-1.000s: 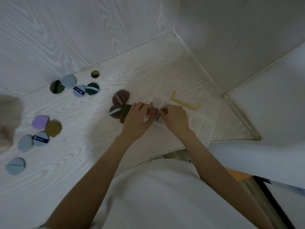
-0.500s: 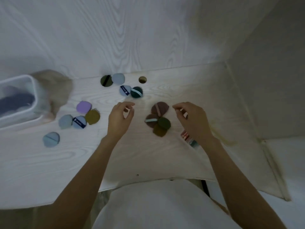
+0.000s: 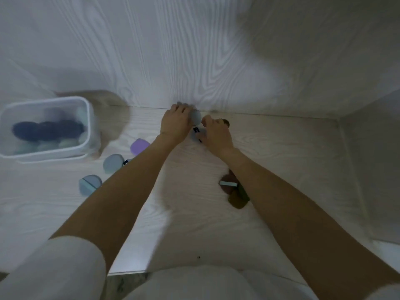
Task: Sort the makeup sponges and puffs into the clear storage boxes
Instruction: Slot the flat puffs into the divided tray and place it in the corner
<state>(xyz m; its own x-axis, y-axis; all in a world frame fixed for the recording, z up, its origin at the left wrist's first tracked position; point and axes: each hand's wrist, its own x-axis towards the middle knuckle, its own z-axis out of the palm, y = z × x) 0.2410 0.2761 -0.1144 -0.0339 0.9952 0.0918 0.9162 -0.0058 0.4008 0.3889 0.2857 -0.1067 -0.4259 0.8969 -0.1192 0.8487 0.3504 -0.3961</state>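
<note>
Both hands moved to back wall; left hand [image 3: 176, 124] grips round grey-blue puff [image 3: 195, 116].

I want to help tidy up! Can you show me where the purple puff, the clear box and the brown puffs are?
purple puff [image 3: 139, 146]: head view, middle of its top face.
clear storage box [image 3: 87, 126]: head view, its right wall.
brown puffs [image 3: 237, 201]: head view, the front puff of the pile.
</note>
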